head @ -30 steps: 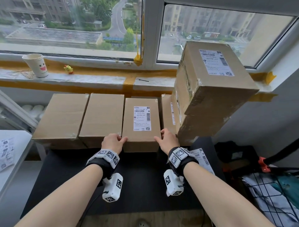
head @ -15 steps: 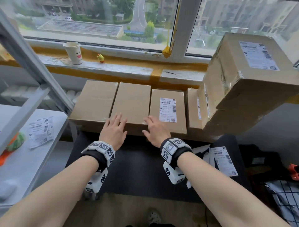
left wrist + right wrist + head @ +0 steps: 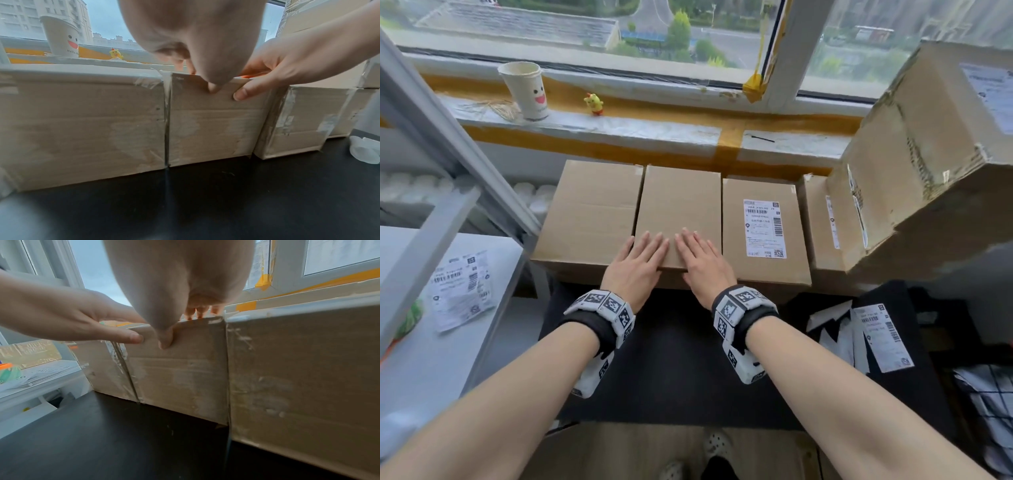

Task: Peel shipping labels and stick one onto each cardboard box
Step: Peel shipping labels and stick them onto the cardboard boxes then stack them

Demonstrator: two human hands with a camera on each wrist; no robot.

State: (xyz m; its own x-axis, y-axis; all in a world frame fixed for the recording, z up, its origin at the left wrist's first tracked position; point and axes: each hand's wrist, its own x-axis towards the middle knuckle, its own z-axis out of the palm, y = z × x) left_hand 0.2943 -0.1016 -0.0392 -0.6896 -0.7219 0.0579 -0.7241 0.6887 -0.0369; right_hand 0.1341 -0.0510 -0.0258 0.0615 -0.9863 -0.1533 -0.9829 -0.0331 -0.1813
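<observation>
Two hands are lying flat on the middle unlabelled box (image 3: pixel 677 212) as you are leaning over the black surface (image 3: pixel 671 370). Your left hand (image 3: pixel 637 265) and right hand (image 3: pixel 703 265) are resting side by side with fingers straight on its top, thumbs pressing its front face, grasping nothing. At 3 o'clock of it, a labelled box (image 3: pixel 763 236) is showing its shipping label (image 3: pixel 764 229). At 9 o'clock, another bare box (image 3: pixel 592 219) is touching it. Loose labels (image 3: pixel 881 337) are lying at 4 o'clock on the surface.
</observation>
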